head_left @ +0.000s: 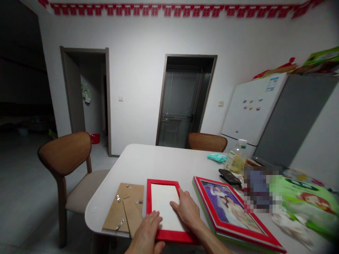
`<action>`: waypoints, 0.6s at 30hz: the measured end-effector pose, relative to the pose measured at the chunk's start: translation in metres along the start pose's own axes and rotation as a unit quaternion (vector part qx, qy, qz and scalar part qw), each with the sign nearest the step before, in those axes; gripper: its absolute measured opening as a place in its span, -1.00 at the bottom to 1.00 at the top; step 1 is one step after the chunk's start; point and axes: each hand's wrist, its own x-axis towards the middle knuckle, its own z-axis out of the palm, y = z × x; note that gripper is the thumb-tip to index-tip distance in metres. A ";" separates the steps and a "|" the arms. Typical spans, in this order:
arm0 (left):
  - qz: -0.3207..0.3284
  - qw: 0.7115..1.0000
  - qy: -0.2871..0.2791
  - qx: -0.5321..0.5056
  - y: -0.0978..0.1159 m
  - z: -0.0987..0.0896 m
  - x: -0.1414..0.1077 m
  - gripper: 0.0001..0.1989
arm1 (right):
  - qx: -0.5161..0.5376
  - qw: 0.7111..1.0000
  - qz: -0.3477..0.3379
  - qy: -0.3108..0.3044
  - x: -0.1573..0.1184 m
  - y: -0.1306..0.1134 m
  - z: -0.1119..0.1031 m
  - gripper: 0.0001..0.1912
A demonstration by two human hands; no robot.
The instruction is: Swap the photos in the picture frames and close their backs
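Observation:
A red frame (149, 197) with a white sheet (164, 197) inside lies flat near the table's front edge. My left hand (149, 229) rests on its lower left side, fingers apart. On the frame's right side lies my right hand (186, 208), thumb over the white sheet and fingers along the red border. To the left is a brown backing board (115, 211) with metal clips and a stand flap. A stack of frames, topped by a red-framed photo (230, 208), sits to the right.
Along the table's (132, 162) right side are a bottle (235, 157), a teal packet (216, 157), a black phone-like object (229, 176) and a green package (307, 201). Wooden chairs stand at the left (66, 151) and far side (208, 141).

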 end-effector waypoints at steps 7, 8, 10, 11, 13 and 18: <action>-0.185 0.972 0.032 0.139 -0.064 -0.047 -0.050 -0.31 | 0.112 0.990 -0.090 -0.005 -0.013 -0.030 -0.006 -0.61; -0.185 0.970 0.047 0.151 -0.074 -0.050 -0.056 -0.36 | 0.139 0.982 -0.128 -0.017 -0.019 -0.045 -0.007 -0.63; -0.157 0.971 0.081 0.162 -0.089 -0.053 -0.065 -0.46 | 0.167 0.967 -0.183 -0.056 -0.035 -0.076 -0.006 -0.63; -0.137 0.973 0.096 0.162 -0.095 -0.052 -0.068 -0.51 | 0.161 0.963 -0.205 -0.069 -0.042 -0.091 -0.004 -0.62; -0.101 0.973 0.131 0.161 -0.104 -0.051 -0.071 -0.57 | 0.134 0.962 -0.225 -0.077 -0.055 -0.116 0.002 -0.55; -0.050 0.971 0.183 0.143 -0.115 -0.053 -0.068 -0.61 | 0.165 0.961 -0.199 -0.095 -0.060 -0.135 0.015 -0.39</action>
